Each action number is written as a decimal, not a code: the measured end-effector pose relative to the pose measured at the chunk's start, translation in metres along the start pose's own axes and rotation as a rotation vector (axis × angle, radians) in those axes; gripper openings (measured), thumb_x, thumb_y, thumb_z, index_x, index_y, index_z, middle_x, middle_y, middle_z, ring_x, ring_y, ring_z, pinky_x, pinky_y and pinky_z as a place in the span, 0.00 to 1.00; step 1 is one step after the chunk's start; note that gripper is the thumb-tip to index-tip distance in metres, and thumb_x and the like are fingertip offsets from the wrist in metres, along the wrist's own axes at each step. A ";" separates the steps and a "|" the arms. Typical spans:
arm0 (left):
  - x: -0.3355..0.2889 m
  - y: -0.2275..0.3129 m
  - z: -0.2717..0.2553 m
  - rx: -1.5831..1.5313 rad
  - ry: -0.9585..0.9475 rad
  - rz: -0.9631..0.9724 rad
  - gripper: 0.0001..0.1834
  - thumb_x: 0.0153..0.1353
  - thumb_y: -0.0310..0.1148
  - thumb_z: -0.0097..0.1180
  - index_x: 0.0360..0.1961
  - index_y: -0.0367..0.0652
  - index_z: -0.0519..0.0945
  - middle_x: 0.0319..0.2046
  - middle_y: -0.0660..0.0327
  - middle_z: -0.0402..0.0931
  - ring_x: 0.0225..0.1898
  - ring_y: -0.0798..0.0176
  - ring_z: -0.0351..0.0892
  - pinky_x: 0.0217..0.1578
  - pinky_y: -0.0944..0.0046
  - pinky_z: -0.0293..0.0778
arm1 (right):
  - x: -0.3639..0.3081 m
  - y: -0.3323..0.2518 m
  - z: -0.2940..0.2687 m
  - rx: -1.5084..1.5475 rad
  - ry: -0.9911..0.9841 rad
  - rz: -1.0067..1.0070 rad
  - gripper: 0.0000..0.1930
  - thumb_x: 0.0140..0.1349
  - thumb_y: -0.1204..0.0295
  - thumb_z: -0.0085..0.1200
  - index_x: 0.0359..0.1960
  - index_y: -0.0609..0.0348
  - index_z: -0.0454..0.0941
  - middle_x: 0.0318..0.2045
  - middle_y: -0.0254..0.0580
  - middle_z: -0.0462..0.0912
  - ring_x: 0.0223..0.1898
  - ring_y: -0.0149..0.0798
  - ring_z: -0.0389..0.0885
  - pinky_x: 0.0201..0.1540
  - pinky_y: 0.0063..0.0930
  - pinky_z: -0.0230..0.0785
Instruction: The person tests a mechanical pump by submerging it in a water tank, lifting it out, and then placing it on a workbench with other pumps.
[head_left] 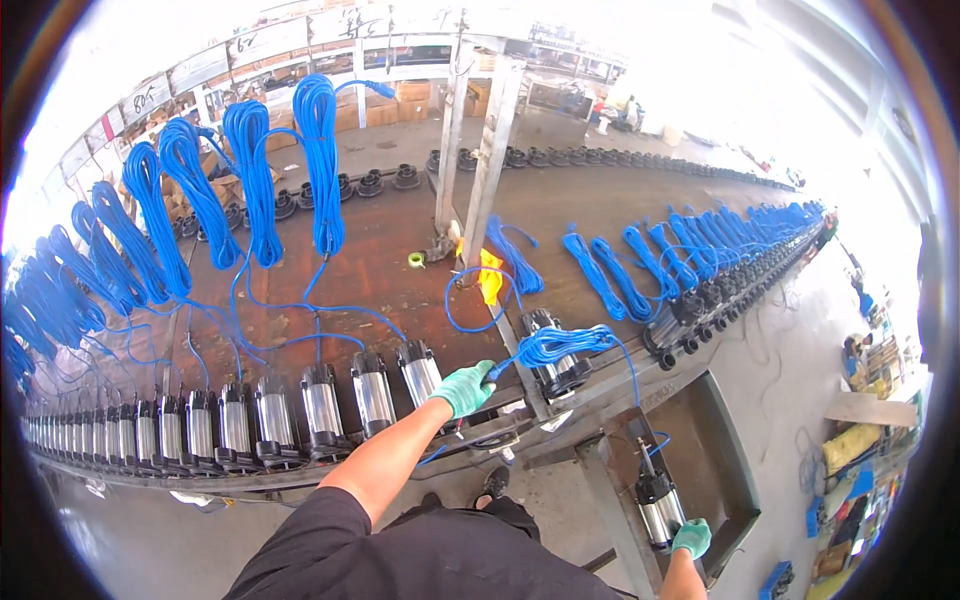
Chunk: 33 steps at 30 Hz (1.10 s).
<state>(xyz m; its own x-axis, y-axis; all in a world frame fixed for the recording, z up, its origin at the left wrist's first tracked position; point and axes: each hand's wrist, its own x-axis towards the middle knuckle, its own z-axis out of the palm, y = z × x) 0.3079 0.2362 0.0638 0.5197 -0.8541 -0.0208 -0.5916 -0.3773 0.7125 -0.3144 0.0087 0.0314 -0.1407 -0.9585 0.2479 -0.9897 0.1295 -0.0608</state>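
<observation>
My left hand (466, 390), in a green glove, is closed round the near end of a coiled blue cable (560, 345). The coil stretches rightward over a silver pump (553, 380) standing at the bench edge. My right hand (692, 538), gloved too, grips the lower end of another silver and black pump (660, 508), which lies tilted over a metal trough (728, 470). A thin blue cord runs from the coil down toward this pump. The fingers of my right hand are partly hidden.
A row of silver pumps (273, 412) lines the bench's near edge at left, with blue cable coils (318, 160) behind. More coils (650, 270) lie at right beside black pump parts. A metal post (490, 165) rises mid-bench, with a yellow cloth (490, 278) at its foot.
</observation>
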 end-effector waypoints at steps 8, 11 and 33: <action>0.000 -0.007 0.004 -0.022 0.027 0.038 0.20 0.64 0.38 0.55 0.55 0.44 0.73 0.43 0.42 0.81 0.46 0.35 0.80 0.45 0.42 0.74 | -0.005 -0.004 -0.009 0.057 0.013 -0.049 0.11 0.60 0.66 0.52 0.33 0.59 0.85 0.33 0.55 0.86 0.37 0.58 0.85 0.42 0.48 0.75; 0.000 0.001 0.000 -0.015 -0.020 -0.004 0.24 0.65 0.39 0.56 0.61 0.43 0.72 0.47 0.43 0.81 0.49 0.37 0.80 0.50 0.45 0.74 | 0.002 0.010 0.003 -0.003 -0.020 -0.050 0.12 0.61 0.66 0.51 0.33 0.60 0.84 0.33 0.56 0.86 0.36 0.58 0.85 0.39 0.49 0.75; -0.004 -0.005 -0.004 -0.036 -0.027 -0.006 0.27 0.66 0.40 0.54 0.64 0.41 0.68 0.48 0.41 0.80 0.51 0.36 0.79 0.51 0.43 0.73 | 0.042 0.055 0.052 -0.566 -0.295 -0.413 0.18 0.59 0.54 0.63 0.47 0.47 0.84 0.50 0.35 0.84 0.55 0.33 0.80 0.56 0.26 0.74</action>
<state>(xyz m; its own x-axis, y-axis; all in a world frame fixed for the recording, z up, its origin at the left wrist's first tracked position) 0.3110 0.2428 0.0627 0.5061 -0.8614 -0.0436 -0.5656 -0.3696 0.7373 -0.3730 -0.0377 -0.0115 0.1782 -0.9753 -0.1307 -0.8340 -0.2202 0.5059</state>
